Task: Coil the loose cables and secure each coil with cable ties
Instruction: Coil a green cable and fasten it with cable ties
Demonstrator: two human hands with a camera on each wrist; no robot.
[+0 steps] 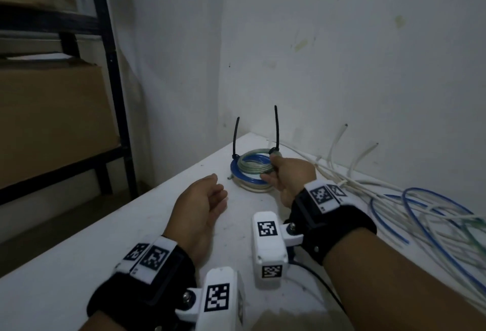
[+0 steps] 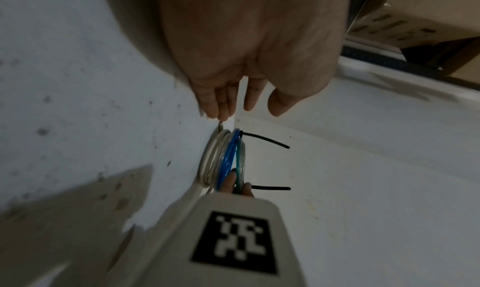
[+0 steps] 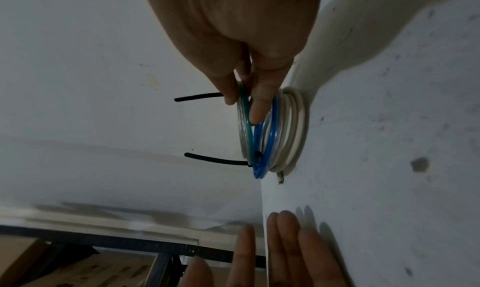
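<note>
Right hand: we pinch the green coil's right rim, atop the blue coil.
Left hand: fingers relaxed, holding nothing, near the stack.
Stack: far on table, by the corner.
Loose cables: right side.

The room is dim, the light flat and grey-blue — no bright source shows anywhere. The white table takes what light there is, and soft shadows lie on it just beside the left hand. In the right wrist view finger shadows fall on the table next to the left hand's fingertips. Both wrist views smear toward their edges — the near parts of each hand are soft and blurred. The shelf left of the table bends with the wide lens. The loose cables at the table's right edge are slightly blurred.
</note>
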